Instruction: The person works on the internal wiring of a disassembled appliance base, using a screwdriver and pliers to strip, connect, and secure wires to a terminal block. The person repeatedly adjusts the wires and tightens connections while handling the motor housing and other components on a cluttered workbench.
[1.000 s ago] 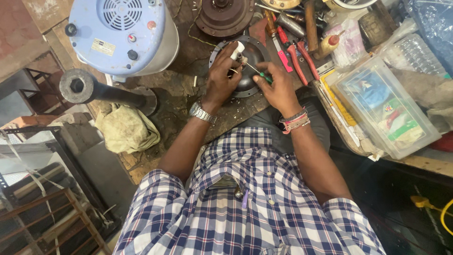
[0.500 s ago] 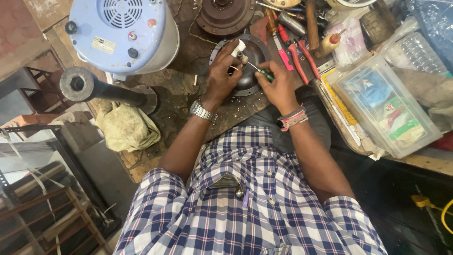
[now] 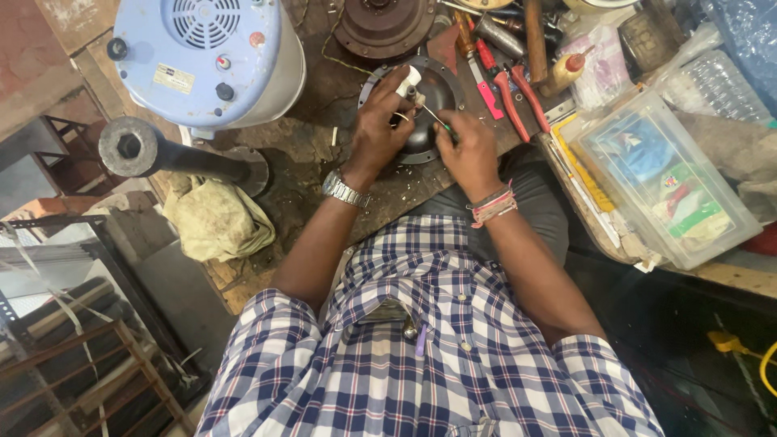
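Note:
A dark round metal cover (image 3: 429, 89) lies on the worn workbench in front of me. My left hand (image 3: 380, 121) rests on its left side, and its fingers pinch a small white cylinder (image 3: 409, 81) over the cover's middle. My right hand (image 3: 468, 150) grips a thin screwdriver (image 3: 435, 120) whose tip points at the cover's centre, right beside the white cylinder. A metal watch (image 3: 344, 190) is on my left wrist, and coloured bands (image 3: 494, 202) are on my right wrist.
A pale blue motor housing (image 3: 206, 53) stands at the back left. A black metal pipe on a stand (image 3: 162, 154) and a crumpled rag (image 3: 214, 222) lie left of me. Red-handled pliers (image 3: 510, 85), a brown rotor (image 3: 384, 24) and a clear plastic box (image 3: 668, 178) lie around.
My right hand has shifted slightly left toward the cover's middle, bringing the screwdriver tip beside the white cylinder. My left hand keeps its hold.

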